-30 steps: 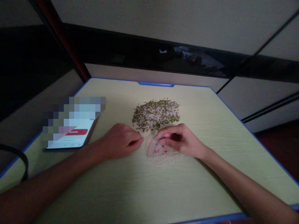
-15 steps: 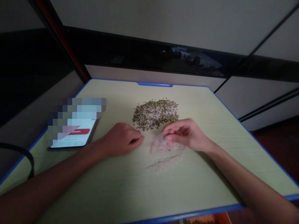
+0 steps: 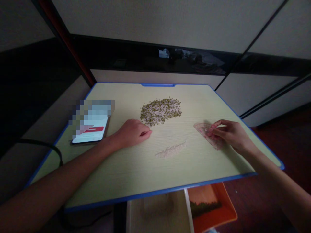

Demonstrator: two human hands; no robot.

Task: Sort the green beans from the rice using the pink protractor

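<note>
My right hand (image 3: pixel 227 132) pinches a clear protractor (image 3: pixel 206 131) with pink markings, on the right side of the table. Resting on the tabletop, my left hand (image 3: pixel 134 133) is closed in a loose fist, and nothing shows in its fingers. Just beyond it lies a spread pile of mixed green beans and pale grains (image 3: pixel 161 110). A thin slanting strip of pale grains (image 3: pixel 171 151) lies between my hands, nearer to me, touched by neither.
A tablet-like device (image 3: pixel 91 129) with a lit screen lies left on the blue-edged table (image 3: pixel 121 181). Below the front edge are a pale bin (image 3: pixel 136 213) and an orange bin (image 3: pixel 224 207) holding greenish contents. A black cable (image 3: pixel 52 145) crosses the left edge.
My right hand has moved right with the protractor, away from the pale strip. My left hand stays closed near the pile. The view now takes in the bins below the table.
</note>
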